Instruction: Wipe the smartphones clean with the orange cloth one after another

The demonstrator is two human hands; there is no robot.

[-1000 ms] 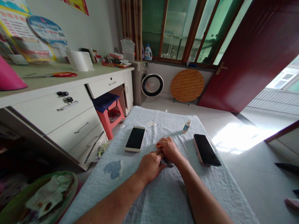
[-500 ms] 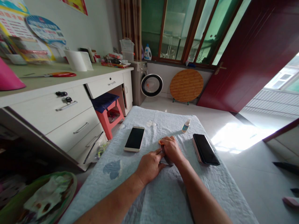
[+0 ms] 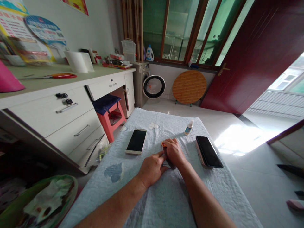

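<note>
In the middle of the cloth-covered table, my left hand (image 3: 152, 168) grips the near left side of a dark flat object (image 3: 170, 162), perhaps a phone, with thumb and fingers. Most of that object is hidden under both hands. My right hand (image 3: 175, 152) lies over it, its fingers closed around a small orange thing (image 3: 163, 144) at the far end. Only the rim of the orange thing shows, so its kind is unclear. To the left lies a phone with a white-gold frame (image 3: 136, 141). A small spray bottle (image 3: 188, 127) stands beyond my right hand.
Right of my right arm, a black-screened phone (image 3: 209, 152) rests near the edge of the light blue tablecloth (image 3: 152, 205). A pink stool (image 3: 110, 118) and a white desk (image 3: 78, 117) flank the left side. A waste basket (image 3: 75, 186) sits low at left.
Both hands stay almost in place, with only a very slight shift of the right fingers on the orange thing. The phones and bottle have not moved.
</note>
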